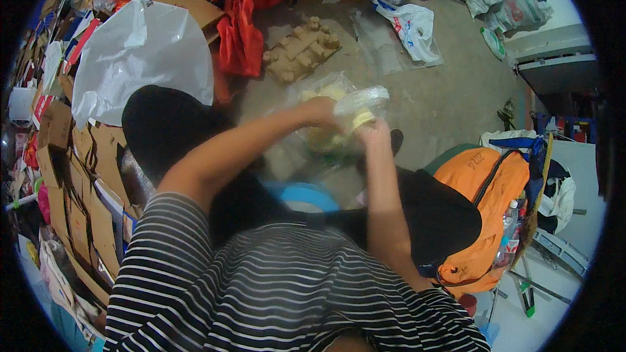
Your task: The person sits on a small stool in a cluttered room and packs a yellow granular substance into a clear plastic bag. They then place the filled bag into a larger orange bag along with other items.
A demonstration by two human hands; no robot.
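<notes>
Both my hands are in front of me, low between my knees. My left hand [323, 110] is at the left side of a clear plastic wrapping [367, 98]; its fingers are partly hidden. My right hand [372, 132] grips a pale yellow piece [362, 117] at the lower edge of that plastic. Behind and below the hands lies a clear plastic bag [337, 80] with more pale yellow pieces, blurred. A blue rounded rim [305, 193] shows between my legs.
Ahead on the floor lie a molded pulp tray [303, 51], a red plastic bag [239, 39] and a white plastic bag [411, 27]. Flattened cardboard [100, 156] and a large white sheet [144, 58] are at the left. An orange bag [469, 176] sits at the right.
</notes>
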